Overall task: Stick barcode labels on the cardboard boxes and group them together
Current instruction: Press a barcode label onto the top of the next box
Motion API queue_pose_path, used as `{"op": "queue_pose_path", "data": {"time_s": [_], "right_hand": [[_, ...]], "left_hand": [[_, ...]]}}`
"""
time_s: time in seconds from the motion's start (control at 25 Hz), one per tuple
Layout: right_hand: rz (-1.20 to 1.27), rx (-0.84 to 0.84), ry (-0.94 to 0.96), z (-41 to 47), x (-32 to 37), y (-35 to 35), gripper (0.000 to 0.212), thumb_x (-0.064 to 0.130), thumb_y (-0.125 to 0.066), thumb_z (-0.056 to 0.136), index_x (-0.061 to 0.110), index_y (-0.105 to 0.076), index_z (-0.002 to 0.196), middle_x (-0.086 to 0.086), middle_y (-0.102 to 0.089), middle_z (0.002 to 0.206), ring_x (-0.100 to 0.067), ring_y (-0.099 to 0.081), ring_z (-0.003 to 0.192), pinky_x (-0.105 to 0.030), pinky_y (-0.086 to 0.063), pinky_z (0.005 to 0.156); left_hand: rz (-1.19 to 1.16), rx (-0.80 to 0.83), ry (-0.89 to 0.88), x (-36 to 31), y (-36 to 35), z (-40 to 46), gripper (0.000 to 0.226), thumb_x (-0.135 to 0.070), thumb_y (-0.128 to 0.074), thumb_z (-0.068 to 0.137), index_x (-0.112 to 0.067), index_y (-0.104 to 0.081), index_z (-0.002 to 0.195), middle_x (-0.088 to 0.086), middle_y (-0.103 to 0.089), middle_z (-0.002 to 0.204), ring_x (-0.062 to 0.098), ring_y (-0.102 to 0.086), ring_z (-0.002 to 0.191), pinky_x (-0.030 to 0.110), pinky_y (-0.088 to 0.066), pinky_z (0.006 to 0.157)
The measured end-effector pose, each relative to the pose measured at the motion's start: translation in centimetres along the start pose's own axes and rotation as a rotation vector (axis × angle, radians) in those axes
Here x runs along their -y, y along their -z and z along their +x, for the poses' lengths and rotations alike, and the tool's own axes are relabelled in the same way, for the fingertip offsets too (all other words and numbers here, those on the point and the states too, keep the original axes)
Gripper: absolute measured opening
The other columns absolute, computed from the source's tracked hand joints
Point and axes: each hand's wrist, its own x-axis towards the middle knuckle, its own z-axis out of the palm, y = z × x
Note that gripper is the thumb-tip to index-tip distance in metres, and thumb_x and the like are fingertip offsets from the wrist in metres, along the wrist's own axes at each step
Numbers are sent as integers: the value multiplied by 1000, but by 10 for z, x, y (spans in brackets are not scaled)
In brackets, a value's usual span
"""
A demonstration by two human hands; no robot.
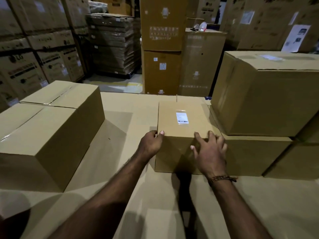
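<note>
I count 1 small box (181, 125) at center w/ 1 barcode label (182, 117) on top. Left hand (151, 142) grips near-left corner, thumb on top; right hand (209, 150) fingers spread, resting on near-right edge. 2 big boxes (50, 133) left, gap between. Stacked boxes (265, 94) touching on right. Cardboard surface (138, 107) open ahead.
</note>
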Motion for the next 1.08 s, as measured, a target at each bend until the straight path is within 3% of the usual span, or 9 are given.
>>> {"op": "queue_pose_path", "data": {"time_s": [0.08,0.28,0.48,0.64,0.76,0.84,0.92,1.08], "right_hand": [[24,-15,6,2,-2,-3,56,50,-65,98,40,-54,152,-11,-47,151,-34,-36,135,-49,-38,109],[58,-3,8,4,-5,-2,53,46,-66,99,41,-55,151,-11,-47,151,-34,-35,141,-50,-36,111],[133,18,8,3,-5,1,46,36,-62,104,41,-57,149,-9,-42,159,-37,-22,156,-55,-23,123],[308,18,-79,1,-8,-7,39,35,-72,98,49,-69,135,0,-35,167,-35,-12,161,-43,-22,115],[415,-25,-28,-1,-4,-11,23,28,-79,95,43,-82,112,4,-54,155,-35,-20,162,-65,1,125],[519,-49,1,-5,0,-7,21,21,-79,94,39,-85,105,5,-63,145,-33,-33,156,-66,-16,123],[552,-57,23,-12,5,-2,18,26,-80,94,40,-85,105,8,-65,140,-29,-40,150,-56,-30,116],[553,-10,50,-29,25,1,18,36,-82,92,43,-83,109,11,-64,141,-25,-42,146,-58,-34,115]], "left_hand": [[-31,-18,5,-2,-4,2,58,-60,-49,101,-13,-70,130,1,-74,118,25,-69,111,45,-56,102],[-81,-61,44,-6,-12,-2,47,-51,-54,105,-15,-66,134,1,-73,119,26,-69,111,46,-55,103],[-154,-122,89,-8,-16,-11,39,-44,-56,106,-16,-71,128,-2,-73,113,25,-68,107,46,-56,102],[-192,-167,123,-9,-17,-17,33,-35,-57,105,-14,-73,126,1,-71,112,29,-67,108,46,-56,102],[-238,-231,179,-10,-13,-27,18,-20,-57,100,-12,-74,101,4,-73,101,30,-67,98,39,-57,88],[-252,-272,205,-9,-8,-38,16,-14,-56,95,-11,-71,89,5,-71,91,28,-66,89,36,-54,77],[-255,-316,215,-8,-1,-53,19,-13,-55,98,-14,-68,85,3,-68,88,21,-61,80,35,-52,76],[-261,-398,218,3,22,-86,22,-17,-55,103,-13,-69,85,3,-69,88,18,-62,80,36,-56,75]]}}
